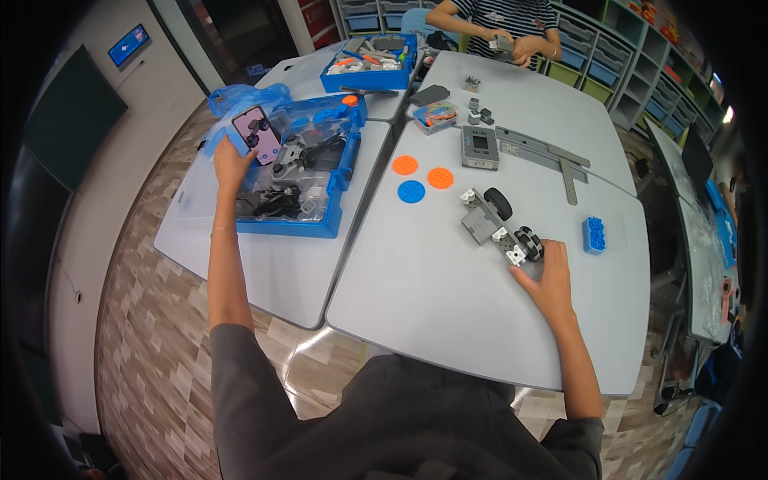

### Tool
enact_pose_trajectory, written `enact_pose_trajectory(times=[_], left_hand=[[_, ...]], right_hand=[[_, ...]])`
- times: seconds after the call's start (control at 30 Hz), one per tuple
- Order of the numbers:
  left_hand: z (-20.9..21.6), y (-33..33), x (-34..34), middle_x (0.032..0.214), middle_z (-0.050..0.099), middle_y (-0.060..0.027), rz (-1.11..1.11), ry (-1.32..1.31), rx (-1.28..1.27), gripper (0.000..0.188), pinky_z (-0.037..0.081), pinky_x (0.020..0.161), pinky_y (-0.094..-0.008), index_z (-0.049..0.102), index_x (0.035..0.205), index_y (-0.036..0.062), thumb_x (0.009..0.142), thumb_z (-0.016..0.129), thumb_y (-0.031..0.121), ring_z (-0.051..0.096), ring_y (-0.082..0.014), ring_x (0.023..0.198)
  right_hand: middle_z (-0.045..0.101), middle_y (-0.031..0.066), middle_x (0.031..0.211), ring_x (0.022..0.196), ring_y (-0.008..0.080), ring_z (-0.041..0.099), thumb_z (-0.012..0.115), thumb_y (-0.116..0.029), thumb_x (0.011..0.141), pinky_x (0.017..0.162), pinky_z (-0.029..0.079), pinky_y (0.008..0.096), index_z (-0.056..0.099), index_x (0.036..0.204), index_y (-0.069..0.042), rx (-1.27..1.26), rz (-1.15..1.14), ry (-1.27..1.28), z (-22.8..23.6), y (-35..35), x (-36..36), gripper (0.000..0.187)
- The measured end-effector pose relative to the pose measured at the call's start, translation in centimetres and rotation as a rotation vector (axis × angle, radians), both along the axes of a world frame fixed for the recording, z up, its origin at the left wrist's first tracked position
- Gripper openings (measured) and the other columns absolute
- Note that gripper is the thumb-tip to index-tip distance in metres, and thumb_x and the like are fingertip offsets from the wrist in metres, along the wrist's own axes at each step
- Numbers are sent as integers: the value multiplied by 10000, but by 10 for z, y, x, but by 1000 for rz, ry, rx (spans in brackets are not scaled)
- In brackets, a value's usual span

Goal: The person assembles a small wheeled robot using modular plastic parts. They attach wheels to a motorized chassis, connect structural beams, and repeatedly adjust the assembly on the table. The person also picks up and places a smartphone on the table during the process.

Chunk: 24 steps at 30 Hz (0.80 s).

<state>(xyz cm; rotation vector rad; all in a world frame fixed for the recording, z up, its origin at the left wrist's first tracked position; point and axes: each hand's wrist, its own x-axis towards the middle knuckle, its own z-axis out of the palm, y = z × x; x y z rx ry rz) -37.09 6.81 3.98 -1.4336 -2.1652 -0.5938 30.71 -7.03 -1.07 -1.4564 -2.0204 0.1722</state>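
Left hand (232,168) partly hidden behind phone (259,133).

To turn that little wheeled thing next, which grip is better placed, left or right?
Probably the right grip: it is at the near end of the wheeled assembly, while the left grip holds a phone by the blue case.

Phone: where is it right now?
In the head view, the phone is left of centre, held in the left hand by the open blue case, its top edge near the blue plastic bag.

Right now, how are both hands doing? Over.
Left hand holding phone over blue case. Right hand at wheeled build, grip unclear. Small blue box apart, farther right.
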Motion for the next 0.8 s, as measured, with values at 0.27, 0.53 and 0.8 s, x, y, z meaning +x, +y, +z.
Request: enact_pose_trajectory(times=[0.27, 0.53, 0.8], left_hand=[[-19, 32, -10, 1348, 650, -179, 188, -239, -337, 1041, 483, 1041, -526, 516, 1331, 23, 574, 951, 591, 602, -348, 1283], [-43, 52, -17, 1315, 671, -185, 174, -336, -232, 1049, 550, 958, -488, 521, 1330, 19, 591, 924, 644, 675, -356, 1187], [-38, 47, -3, 1294, 680, -179, 215, -294, -201, 976, 560, 936, -497, 556, 1288, 21, 613, 915, 628, 678, -368, 1171]], right_hand=[[567, 198, 1124, 1058, 358, 528, 868, -266, 766, 923, 462, 433, 557, 1178, 60, 24, 29, -12, -4, 2, 3, 610], [598, 215, 1163, 1089, 372, 537, 882, -265, 756, 937, 470, 443, 564, 1178, 66, -5, 11, -4, -5, 3, 3, 624], [608, 198, 1152, 1079, 360, 539, 878, -265, 761, 927, 472, 436, 574, 1171, 56, -16, 17, -8, -1, 3, 3, 603]])
